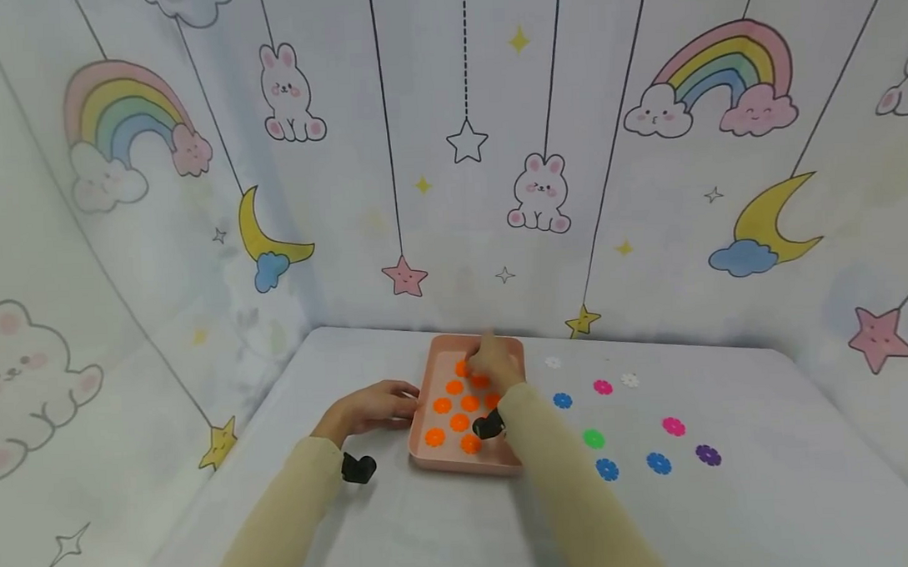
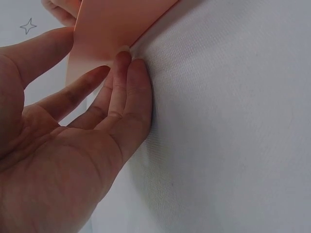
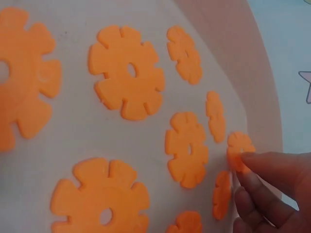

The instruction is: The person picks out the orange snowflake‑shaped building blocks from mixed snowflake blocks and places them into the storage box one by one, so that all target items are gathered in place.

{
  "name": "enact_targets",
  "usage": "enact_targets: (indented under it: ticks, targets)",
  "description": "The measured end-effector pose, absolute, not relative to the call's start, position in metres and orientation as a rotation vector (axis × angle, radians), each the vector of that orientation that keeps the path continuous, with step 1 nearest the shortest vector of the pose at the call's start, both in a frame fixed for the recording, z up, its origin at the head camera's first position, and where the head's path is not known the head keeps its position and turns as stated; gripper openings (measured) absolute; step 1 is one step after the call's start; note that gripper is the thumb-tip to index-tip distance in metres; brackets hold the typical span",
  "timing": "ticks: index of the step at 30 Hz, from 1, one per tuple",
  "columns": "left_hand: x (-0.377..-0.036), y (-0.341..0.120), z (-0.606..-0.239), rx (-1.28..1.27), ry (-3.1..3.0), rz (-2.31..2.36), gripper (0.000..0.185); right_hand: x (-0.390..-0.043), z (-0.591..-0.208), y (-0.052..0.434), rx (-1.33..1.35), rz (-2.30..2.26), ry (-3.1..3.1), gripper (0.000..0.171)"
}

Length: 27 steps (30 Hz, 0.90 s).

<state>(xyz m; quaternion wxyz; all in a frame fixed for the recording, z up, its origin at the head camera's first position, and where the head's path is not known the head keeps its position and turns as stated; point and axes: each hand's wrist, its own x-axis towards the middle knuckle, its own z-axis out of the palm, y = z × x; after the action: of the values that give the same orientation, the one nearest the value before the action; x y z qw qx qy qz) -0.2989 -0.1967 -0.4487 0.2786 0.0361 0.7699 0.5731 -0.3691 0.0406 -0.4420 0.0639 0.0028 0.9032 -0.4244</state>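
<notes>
The right hand (image 1: 494, 364) pinches an orange snowflake disc (image 3: 239, 150) in a narrow grip at the far end of the pink tray (image 1: 424, 455), which the open left hand (image 1: 379, 405) steadies with straight fingers, so the disc may slip and disturb its neighbours.

Matt pink plastic tray (image 1: 430, 455), smooth orange plastic snowflake discs (image 3: 127, 79), finely woven white cloth over the table (image 2: 233, 145), printed fabric backdrop (image 1: 618, 253)

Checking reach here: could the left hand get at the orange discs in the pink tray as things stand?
Probably yes. The left hand rests against the pink tray at its left wall, and the nearest orange discs lie uncovered just inside; the right hand works farther back.
</notes>
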Motion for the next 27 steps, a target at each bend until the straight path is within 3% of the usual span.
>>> enact_targets:
  ticks: [9, 16, 22, 27]
  targets:
    - [-0.298, -0.198, -0.446, 0.076, 2.075, 1.520, 0.050, -0.372, -0.448, 0.036, -0.040, -1.197, 2.779, 0.012]
    - [-0.299, -0.204, -0.443, 0.070, 2.106, 1.478, 0.050, -0.368, -0.428, 0.040, -0.090, -1.188, 2.669, 0.038]
    - [-0.307, -0.204, -0.440, 0.109, 2.105, 1.475, 0.049, -0.358, -0.377, 0.081, -0.517, -0.964, 2.821, 0.041]
    - [-0.308, -0.206, -0.439, 0.200, 2.215, 1.384, 0.047, -0.337, -0.357, 0.147, -0.686, -0.967, 2.942, 0.041]
